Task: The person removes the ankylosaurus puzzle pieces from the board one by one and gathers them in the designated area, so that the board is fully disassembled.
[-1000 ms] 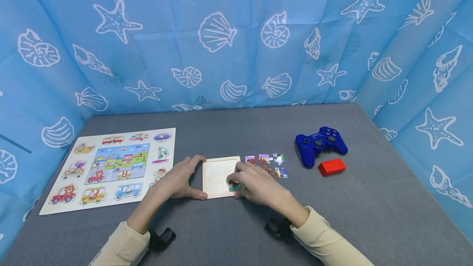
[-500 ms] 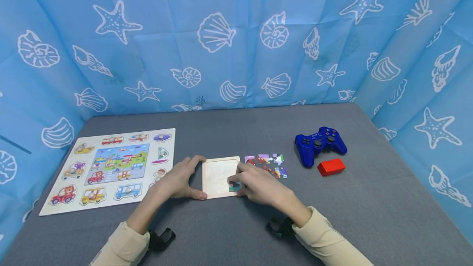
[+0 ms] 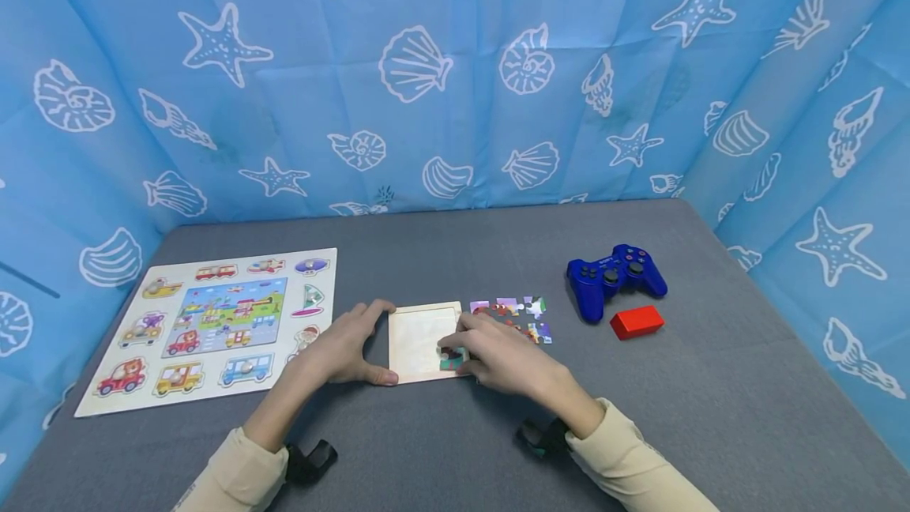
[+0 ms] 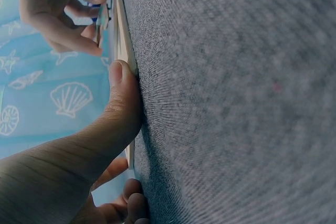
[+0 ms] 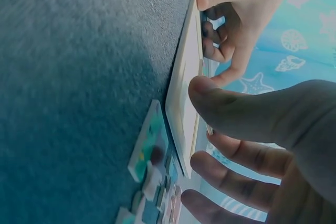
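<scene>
A small square wooden puzzle tray (image 3: 415, 350) lies in the middle of the table. My left hand (image 3: 347, 344) holds its left side, thumb at the near corner and forefinger at the far one; the thumb (image 4: 123, 100) shows against the edge in the left wrist view. Over the tray's near right corner, my right hand (image 3: 501, 355) pinches a dark and green puzzle piece (image 3: 451, 364) between thumb and fingers. That piece appears edge-on in the left wrist view. Several loose jigsaw pieces (image 3: 536, 306) lie just right of the tray, partly hidden by the right hand.
A large knob puzzle board (image 3: 159, 322) with vehicle pieces lies at the left, close to my left forearm. To the right are a blue game controller (image 3: 611, 279) and a red block (image 3: 637, 322). A blue seashell curtain (image 3: 462, 117) hangs behind the grey table (image 3: 426, 449).
My right hand has shifted very slightly to the right and toward me, with the puzzle piece still pinched. The left hand and the tray stay in place.
</scene>
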A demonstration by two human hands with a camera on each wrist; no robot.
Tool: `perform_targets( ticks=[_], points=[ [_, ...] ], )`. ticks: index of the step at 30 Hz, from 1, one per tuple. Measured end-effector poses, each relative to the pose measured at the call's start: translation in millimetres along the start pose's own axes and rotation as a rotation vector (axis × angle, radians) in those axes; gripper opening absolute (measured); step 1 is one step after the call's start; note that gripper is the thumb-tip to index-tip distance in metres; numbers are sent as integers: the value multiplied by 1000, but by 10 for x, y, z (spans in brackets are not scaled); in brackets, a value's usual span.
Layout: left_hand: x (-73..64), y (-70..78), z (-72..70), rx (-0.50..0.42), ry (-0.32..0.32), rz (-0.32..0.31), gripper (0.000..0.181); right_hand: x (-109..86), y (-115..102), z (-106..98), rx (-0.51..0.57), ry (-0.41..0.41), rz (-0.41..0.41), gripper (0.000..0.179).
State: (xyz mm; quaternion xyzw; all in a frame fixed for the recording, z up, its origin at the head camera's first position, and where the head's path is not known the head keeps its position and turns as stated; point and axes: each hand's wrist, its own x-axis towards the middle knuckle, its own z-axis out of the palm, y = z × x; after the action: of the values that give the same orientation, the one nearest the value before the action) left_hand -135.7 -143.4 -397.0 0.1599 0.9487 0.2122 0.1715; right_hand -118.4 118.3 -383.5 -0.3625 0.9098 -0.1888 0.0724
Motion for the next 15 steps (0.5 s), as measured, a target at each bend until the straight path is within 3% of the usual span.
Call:
perform_targets(
  ticks=[11,15],
  points=[
    [22,-13,16,-13,-3,6,102,-154,112,-75,6,49,-27,31],
    [25,-18,20,-18,-8,1,102,-237,179,-114,23,37,2,33]
  ],
)
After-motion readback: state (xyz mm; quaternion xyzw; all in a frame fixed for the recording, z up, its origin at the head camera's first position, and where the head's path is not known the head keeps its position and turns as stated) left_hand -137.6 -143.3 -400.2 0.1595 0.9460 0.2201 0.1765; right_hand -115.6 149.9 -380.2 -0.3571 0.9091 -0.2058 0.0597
